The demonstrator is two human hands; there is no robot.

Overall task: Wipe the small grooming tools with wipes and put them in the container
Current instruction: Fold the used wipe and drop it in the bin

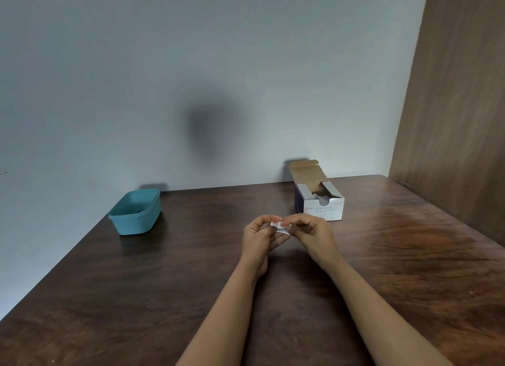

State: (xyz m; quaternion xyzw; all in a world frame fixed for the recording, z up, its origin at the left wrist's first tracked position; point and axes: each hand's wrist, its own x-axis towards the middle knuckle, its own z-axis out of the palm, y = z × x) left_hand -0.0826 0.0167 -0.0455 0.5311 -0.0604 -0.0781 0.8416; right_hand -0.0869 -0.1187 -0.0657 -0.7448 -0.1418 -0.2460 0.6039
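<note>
Both my hands meet over the middle of the dark wooden table [164, 283]. My left hand [259, 238] and my right hand [311, 234] pinch a small white alcohol swab packet [278, 227] between fingertips and thumbs. A teal plastic container [136, 215] stands at the back left, with something dark lying inside that I cannot make out. An open white and blue box of alcohol swabs [321, 201] stands at the back right, just behind my right hand, with several packets showing in its top.
The table ends against a grey wall [191, 78] at the back. A brown wooden panel [459, 106] rises along the right side. The table's left edge runs diagonally from the container toward the lower left.
</note>
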